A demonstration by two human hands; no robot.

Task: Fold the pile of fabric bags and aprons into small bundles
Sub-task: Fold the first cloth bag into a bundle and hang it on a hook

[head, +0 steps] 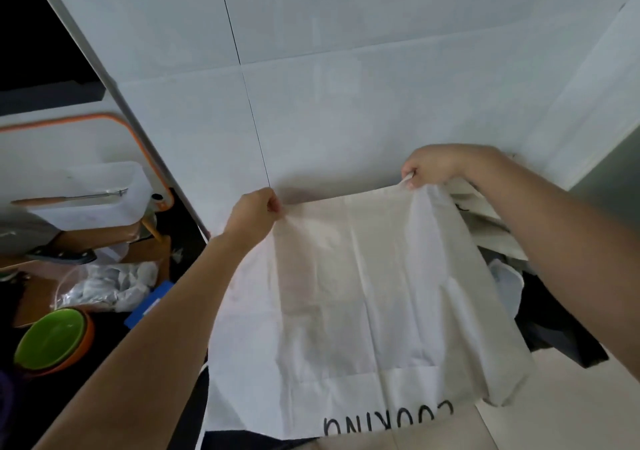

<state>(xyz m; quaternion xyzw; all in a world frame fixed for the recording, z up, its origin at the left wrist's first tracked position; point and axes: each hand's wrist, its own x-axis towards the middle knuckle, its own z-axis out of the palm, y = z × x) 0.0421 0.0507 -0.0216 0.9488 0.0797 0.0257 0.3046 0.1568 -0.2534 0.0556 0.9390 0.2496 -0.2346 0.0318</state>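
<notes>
Both hands are up: the left hand [254,212] and right hand [429,169] have their fingers curled, pinching the far edge of the white apron [363,293]. It spreads from centre toward six o'clock over the bench [346,103]. More fabric [491,228] is heaped at three o'clock.

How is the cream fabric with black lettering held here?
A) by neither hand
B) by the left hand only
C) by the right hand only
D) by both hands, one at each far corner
D: the left hand and right hand each pinch a far corner of the cream fabric.
</notes>
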